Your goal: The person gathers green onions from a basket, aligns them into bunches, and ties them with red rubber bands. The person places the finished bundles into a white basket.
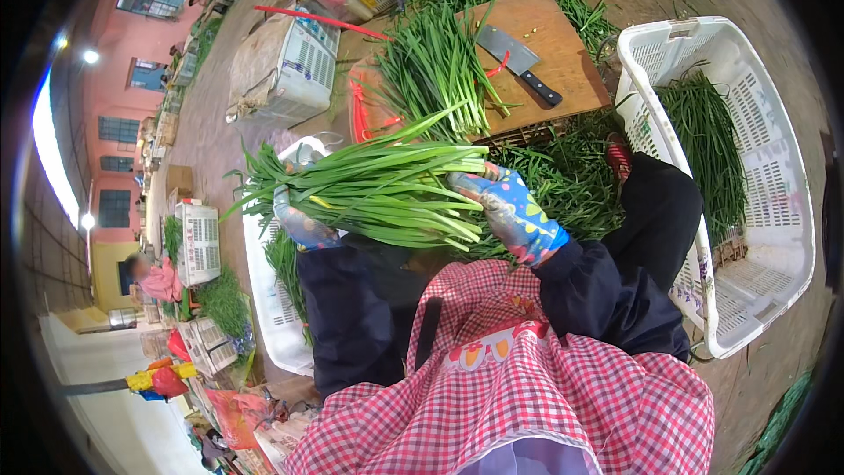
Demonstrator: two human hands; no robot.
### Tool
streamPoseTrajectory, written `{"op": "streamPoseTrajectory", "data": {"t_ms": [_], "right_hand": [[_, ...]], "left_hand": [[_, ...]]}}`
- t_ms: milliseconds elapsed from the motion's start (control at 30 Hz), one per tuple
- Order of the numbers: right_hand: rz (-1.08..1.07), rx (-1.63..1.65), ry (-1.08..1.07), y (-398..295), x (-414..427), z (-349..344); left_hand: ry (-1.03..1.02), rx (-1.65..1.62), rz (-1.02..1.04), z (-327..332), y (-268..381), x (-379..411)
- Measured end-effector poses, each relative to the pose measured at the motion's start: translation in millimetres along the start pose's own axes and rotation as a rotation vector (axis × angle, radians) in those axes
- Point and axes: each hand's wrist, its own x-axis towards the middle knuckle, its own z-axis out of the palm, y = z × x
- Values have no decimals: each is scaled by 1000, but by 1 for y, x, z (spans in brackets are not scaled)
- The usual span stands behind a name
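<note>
Both my hands wear patterned blue gloves and hold one loose bunch of long green leafy stalks, like garlic chives (pixel 369 188), level before me. My left hand (pixel 303 214) supports the leafy end from beneath, its fingers partly hidden by leaves. The pale cut ends rest in my right hand (pixel 508 204), thumb over them. Beyond the bunch, a second pile of chives (pixel 438 72) lies partly on a wooden board (pixel 567 46). A cleaver with a black handle (pixel 517 56) lies flat on that board, with a red tie (pixel 499 66) by its blade.
A white plastic crate (pixel 709 343) holding chives stands at the right; another white crate (pixel 280 343) is at the left, below my left arm. Loose leaves (pixel 560 178) cover the floor under the board. Farther left are closed crates (pixel 290 66) and a person in pink (pixel 161 280).
</note>
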Motion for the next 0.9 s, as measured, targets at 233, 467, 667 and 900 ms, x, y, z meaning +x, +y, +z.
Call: {"op": "streamPoseTrajectory", "data": {"t_ms": [233,467,667,900], "right_hand": [[123,260,22,8,-3,9],[51,133,69,1,-5,6],[17,73,-202,17,-4,-6],[-10,-384,-772,-14,-21,-60]], "left_hand": [[58,-21,33,2,4,-9],[31,79,43,-5,-7,-3],[-132,-133,-112,-11,7,5],[-398,-380,-240,-23,6,35]]}}
